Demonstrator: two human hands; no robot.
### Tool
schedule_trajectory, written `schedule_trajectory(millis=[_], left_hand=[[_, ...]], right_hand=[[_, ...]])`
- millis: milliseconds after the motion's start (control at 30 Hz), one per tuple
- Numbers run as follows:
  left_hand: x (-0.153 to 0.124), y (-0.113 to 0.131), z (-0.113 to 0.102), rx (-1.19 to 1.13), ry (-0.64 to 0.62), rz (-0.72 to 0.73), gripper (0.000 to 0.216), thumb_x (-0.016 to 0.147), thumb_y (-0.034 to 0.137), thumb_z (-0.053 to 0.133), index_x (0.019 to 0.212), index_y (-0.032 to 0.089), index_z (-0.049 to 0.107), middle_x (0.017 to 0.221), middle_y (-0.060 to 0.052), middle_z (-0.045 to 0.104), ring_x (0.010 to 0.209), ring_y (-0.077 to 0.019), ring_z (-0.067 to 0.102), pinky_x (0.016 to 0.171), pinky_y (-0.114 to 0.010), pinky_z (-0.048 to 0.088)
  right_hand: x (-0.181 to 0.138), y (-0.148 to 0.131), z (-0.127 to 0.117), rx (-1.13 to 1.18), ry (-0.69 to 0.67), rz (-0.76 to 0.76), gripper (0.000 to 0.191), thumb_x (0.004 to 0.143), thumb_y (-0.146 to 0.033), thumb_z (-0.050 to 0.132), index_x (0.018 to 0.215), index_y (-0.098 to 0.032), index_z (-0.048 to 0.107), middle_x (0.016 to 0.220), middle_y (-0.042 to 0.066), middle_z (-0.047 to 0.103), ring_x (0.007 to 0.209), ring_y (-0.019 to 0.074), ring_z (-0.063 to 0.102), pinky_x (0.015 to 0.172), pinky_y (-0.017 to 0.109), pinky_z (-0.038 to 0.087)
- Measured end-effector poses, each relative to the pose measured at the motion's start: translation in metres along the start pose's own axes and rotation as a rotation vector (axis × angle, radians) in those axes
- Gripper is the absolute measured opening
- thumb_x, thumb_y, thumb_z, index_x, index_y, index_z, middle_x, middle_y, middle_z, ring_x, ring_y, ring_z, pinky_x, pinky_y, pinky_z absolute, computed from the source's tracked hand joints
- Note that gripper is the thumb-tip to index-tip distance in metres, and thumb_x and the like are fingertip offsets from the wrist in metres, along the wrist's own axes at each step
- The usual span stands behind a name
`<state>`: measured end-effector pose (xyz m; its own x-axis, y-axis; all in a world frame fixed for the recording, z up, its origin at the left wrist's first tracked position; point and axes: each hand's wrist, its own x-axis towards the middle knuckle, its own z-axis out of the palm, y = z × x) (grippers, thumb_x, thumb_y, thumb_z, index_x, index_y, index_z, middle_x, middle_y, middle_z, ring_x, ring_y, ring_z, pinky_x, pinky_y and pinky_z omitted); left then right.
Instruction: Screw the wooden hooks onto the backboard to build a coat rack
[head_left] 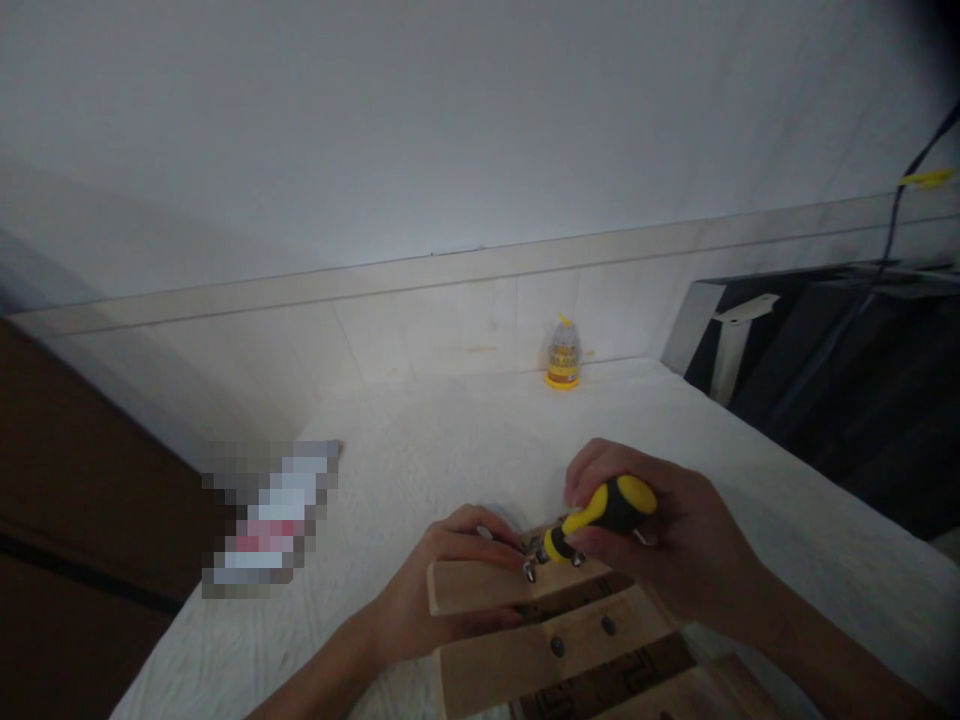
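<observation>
My right hand (667, 540) is closed round a stubby screwdriver (604, 512) with a yellow and black handle; its metal tip points down-left at the top edge of a wooden slat. A slatted wooden piece (517, 660) lies on the white table (420, 460) in front of me, with dark screw heads on its second slat. My left hand (442, 580) grips the top slat from the left, and its fingertips pinch something small right at the screwdriver tip.
A small yellow and clear container (563, 356) stands at the back of the table by the pale wall panel. A blurred flat object (266, 515) lies on the table's left side. A dark opening with a cable is at the right.
</observation>
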<state>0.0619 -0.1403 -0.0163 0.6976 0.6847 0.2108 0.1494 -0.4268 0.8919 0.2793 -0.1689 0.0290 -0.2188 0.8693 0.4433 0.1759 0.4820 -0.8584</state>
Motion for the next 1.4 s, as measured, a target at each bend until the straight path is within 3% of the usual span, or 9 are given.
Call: schedule_trajectory(millis=[267,567,667,767,933,1133,1233,1400], left_hand=[[0.0002,0.002,0.0005,-0.017,0.009,0.003,0.032,0.065,0.025,0.076,0.096,0.021,0.071,0.102,-0.007,0.059,0.092,-0.0186,0.061,0.081,-0.032,0.05],[-0.0014,0.0025,0.0008,-0.039,0.008,-0.017,0.033,0.064,0.027,0.077,0.096,0.021,0.071,0.103,-0.008,0.059,0.092,-0.0195,0.061,0.08,-0.033,0.05],[-0.001,0.0018,0.0007,-0.041,0.005,-0.026,0.033,0.064,0.027,0.077,0.097,0.021,0.071,0.102,-0.008,0.059,0.091,-0.0191,0.061,0.079,-0.032,0.05],[-0.0009,0.0019,0.0,-0.043,0.003,-0.02,0.033,0.065,0.027,0.076,0.097,0.022,0.071,0.102,-0.007,0.059,0.09,-0.0187,0.06,0.079,-0.032,0.05],[-0.0018,0.0014,-0.0004,-0.056,-0.008,-0.019,0.033,0.066,0.026,0.076,0.098,0.022,0.071,0.103,-0.008,0.058,0.093,-0.0198,0.06,0.081,-0.033,0.05],[-0.0005,0.0009,0.0008,-0.061,0.013,-0.02,0.034,0.064,0.027,0.077,0.097,0.022,0.071,0.103,-0.008,0.058,0.093,-0.0198,0.06,0.081,-0.034,0.05],[0.0005,0.004,0.0009,-0.052,0.01,-0.036,0.033,0.064,0.028,0.076,0.096,0.021,0.071,0.102,-0.008,0.059,0.091,-0.0197,0.061,0.08,-0.034,0.05],[0.0007,0.0062,0.0008,-0.032,0.004,-0.033,0.032,0.065,0.029,0.076,0.095,0.021,0.071,0.101,-0.008,0.06,0.09,-0.0194,0.061,0.079,-0.034,0.05]], right_hand=[[-0.0058,0.0036,-0.0006,0.208,-0.136,0.046,0.034,0.088,-0.017,0.053,0.114,-0.038,0.047,0.093,-0.004,0.066,0.08,0.0071,0.063,0.069,0.017,0.05],[-0.0038,0.004,-0.0001,0.112,-0.105,0.016,0.029,0.086,-0.024,0.057,0.113,-0.033,0.05,0.086,-0.002,0.066,0.073,0.0092,0.063,0.064,0.019,0.052],[-0.0043,0.0052,0.0024,0.033,-0.025,0.006,0.035,0.08,-0.026,0.064,0.112,-0.031,0.051,0.076,-0.003,0.064,0.061,0.0095,0.062,0.054,0.018,0.052],[-0.0064,0.0073,0.0045,-0.012,0.086,-0.038,0.043,0.077,-0.024,0.068,0.114,-0.034,0.049,0.073,-0.005,0.063,0.06,0.01,0.063,0.054,0.018,0.053],[-0.0054,0.0055,0.0052,-0.065,0.058,-0.118,0.029,0.074,-0.025,0.07,0.099,-0.031,0.057,0.069,-0.004,0.066,0.052,0.01,0.061,0.045,0.016,0.049],[-0.005,0.0015,-0.0025,0.034,-0.01,-0.083,0.033,0.086,-0.019,0.054,0.116,-0.033,0.056,0.106,0.004,0.069,0.081,0.0137,0.068,0.066,0.023,0.056],[-0.0065,0.0035,-0.0036,0.08,-0.024,-0.056,0.032,0.084,-0.02,0.058,0.114,-0.03,0.058,0.096,0.005,0.071,0.078,0.0148,0.068,0.066,0.024,0.057],[-0.0042,0.0082,0.0029,0.013,0.143,-0.024,0.028,0.073,-0.02,0.069,0.099,-0.027,0.061,0.068,-0.002,0.062,0.057,0.0106,0.061,0.051,0.018,0.053]])
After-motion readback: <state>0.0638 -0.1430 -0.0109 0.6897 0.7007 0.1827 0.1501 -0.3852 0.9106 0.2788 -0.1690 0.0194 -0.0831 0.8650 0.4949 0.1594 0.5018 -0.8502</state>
